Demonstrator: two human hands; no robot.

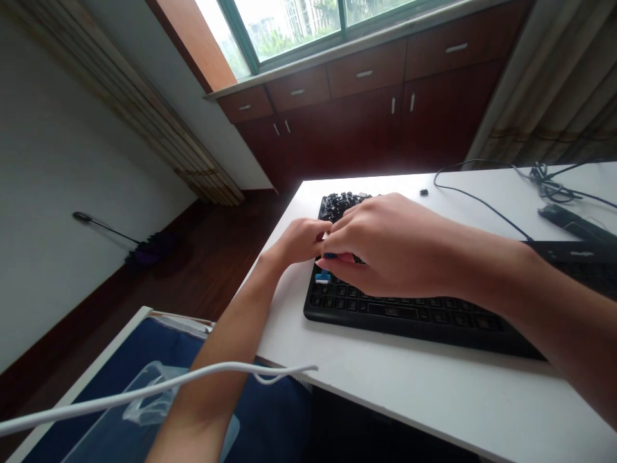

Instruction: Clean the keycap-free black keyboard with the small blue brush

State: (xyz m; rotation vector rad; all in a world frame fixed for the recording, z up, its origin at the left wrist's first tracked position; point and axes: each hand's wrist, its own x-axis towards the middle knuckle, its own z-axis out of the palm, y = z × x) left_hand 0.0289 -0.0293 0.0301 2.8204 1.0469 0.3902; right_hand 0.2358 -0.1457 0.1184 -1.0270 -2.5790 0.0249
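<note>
A black keyboard (385,310) lies on the white table with its keycaps off, so the square sockets show. My right hand (385,244) is over its left part, fingers closed in a pinch around a small blue tool (330,255), mostly hidden. Just below the fingertips, a blue piece with a white lower edge (322,278) shows at the keyboard's left side; whether it belongs to the same tool I cannot tell. My left hand (303,239) meets the right fingertips with its fingers bent together, and what they hold is hidden. Behind both hands is a heap of black keycaps (337,204).
One loose black keycap (423,192) lies farther back on the white table (289,308). A black cable (486,196) runs to the keyboard's back edge. A white cable (193,374) crosses in front of my left forearm. Left of the table stands a blue-lined frame holding a clear plastic bag (154,392).
</note>
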